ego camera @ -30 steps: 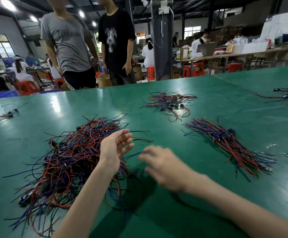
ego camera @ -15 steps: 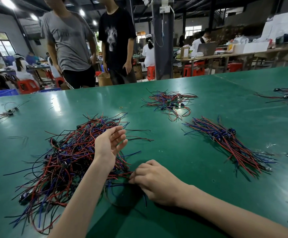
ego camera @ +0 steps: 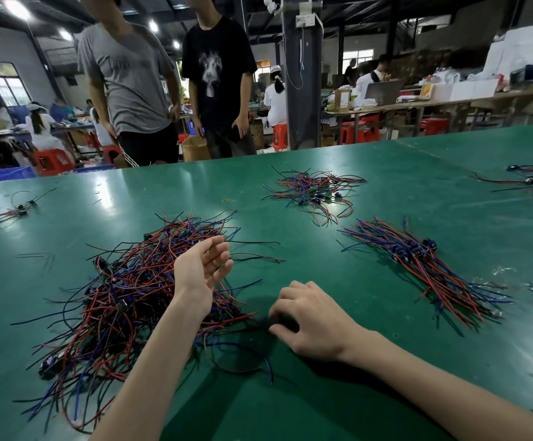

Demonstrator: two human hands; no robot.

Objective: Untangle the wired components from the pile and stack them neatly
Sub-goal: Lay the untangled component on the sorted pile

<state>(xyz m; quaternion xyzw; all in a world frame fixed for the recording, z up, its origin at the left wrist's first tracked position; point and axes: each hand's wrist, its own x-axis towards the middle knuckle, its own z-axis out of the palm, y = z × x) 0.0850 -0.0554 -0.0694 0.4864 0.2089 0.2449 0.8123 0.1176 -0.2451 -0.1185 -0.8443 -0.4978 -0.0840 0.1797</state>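
At the right hand, fingers curl against the edge of the tangled pile; a pinch on a wire cannot be confirmed. Left hand hangs open above it. Risk: one snagged lead drags neighbours along. Sorted stack lies rightward.

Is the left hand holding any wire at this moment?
No, the left hand hovers open above the tangled pile, its fingers relaxed and nothing between them.

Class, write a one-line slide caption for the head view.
Left hand open over the tangled wire pile, right hand curled at its edge; sorted stack to the right.
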